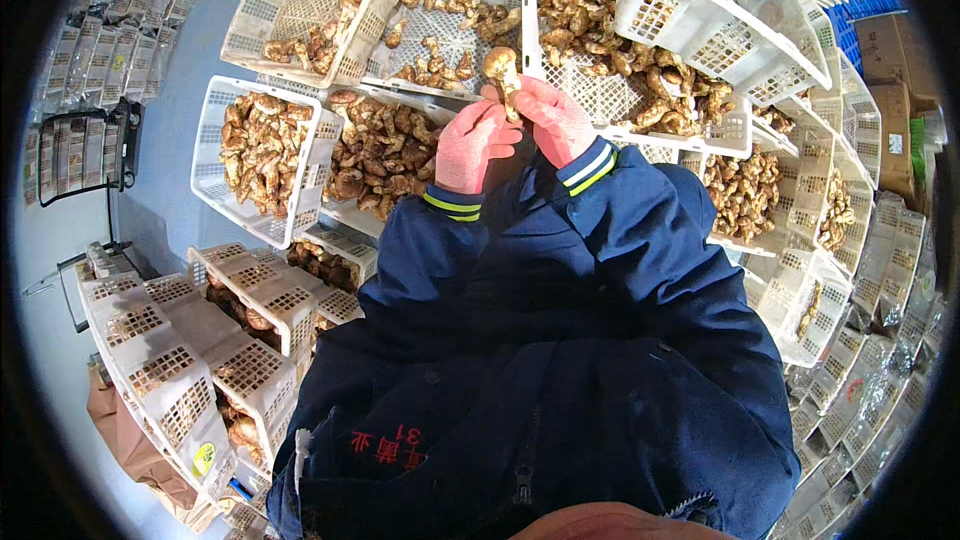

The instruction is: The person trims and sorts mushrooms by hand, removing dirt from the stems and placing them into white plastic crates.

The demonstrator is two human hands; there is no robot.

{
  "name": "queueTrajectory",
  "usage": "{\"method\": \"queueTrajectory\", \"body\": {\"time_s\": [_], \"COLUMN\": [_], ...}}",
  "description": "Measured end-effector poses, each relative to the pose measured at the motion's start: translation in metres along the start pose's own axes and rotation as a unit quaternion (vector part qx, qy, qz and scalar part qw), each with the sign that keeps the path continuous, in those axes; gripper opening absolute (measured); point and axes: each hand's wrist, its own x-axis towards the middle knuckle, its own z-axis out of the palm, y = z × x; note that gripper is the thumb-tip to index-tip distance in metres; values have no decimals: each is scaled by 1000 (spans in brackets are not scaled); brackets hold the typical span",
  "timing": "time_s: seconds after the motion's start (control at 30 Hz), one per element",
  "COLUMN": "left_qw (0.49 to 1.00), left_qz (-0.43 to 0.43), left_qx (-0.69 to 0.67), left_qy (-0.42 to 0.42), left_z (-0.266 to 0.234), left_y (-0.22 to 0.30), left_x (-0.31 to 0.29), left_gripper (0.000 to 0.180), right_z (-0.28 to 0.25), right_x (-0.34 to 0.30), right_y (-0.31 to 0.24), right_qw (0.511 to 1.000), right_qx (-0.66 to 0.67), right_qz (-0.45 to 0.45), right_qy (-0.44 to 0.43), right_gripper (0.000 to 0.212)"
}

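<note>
A pale, thick-stemmed mushroom [501, 68] with a brownish cap stands upright between my hands, cap pointing away from me. My right hand [557, 122], in a pink knit glove, pinches its stem between the fingertips. Close beside the stem is my left hand [471, 146], gloved the same, its fingers loosely stretched and slightly apart; whether they touch the mushroom is hard to make out. Just left of that hand, a crate holds a heap of brown mushrooms [378, 152]. Beyond both hands lies a white perforated crate [455, 30] with a few scattered mushrooms.
White crates surround me: a full one [265, 155] at the left, a part-filled one [310, 15] at far left, another [640, 60] at far right. An emptier crate [720, 20] is tilted over it. Stacked crates [165, 365] stand at lower left, cardboard boxes [890, 60] far right.
</note>
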Motion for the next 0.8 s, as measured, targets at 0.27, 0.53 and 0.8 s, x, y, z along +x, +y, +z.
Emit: {"method": "queueTrajectory", "body": {"time_s": [0.27, 0.53, 0.8], "left_qw": [990, 997, 998], "left_qz": [-4, 51, 40], "left_qx": [-139, -52, -23], "left_qy": [-10, 26, 41], "left_z": [1, -1, 1], "left_y": [-9, -3, -2], "left_x": [-3, 0, -5], "left_gripper": [35, 29, 27], "right_z": [5, -9, -4], "right_x": [4, 9, 8], "right_y": [3, 14, 10], "right_qw": [999, 999, 997], "right_qx": [36, -34, 6], "right_qz": [-16, 9, 31], "right_qy": [-12, -21, 65], "right_gripper": [34, 28, 24]}}
